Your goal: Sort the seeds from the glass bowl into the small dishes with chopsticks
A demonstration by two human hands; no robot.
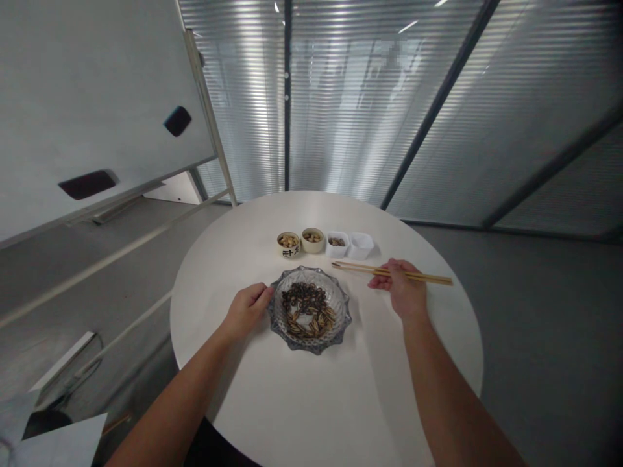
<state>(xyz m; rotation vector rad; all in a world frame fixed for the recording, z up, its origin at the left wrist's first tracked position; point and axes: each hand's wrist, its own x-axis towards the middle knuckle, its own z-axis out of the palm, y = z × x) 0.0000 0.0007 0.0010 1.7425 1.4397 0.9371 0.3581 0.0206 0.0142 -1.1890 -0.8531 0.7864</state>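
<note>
Left of the frame's centre, the left hand (248,310) has its thumb and fingers closed on the edge of the scalloped glass bowl (318,347), presumably to stop it sliding on the white table (292,402); the bowl stands upright at centre, dark pieces (304,295) lying towards its far side and striped seeds (318,324) towards its near side. Beyond it sit a printed cup (289,252), a plainer cup (313,246), a white tub (337,252) and a second white tub (361,247), in a row likely meant to keep all four within reach. Right of centre, the right hand (406,290) grips wooden chopsticks (433,279), fingers wrapped around them, tips pointing left and nearly together, apart from the bowl, perhaps angled for easy access to both bowl and row
</note>
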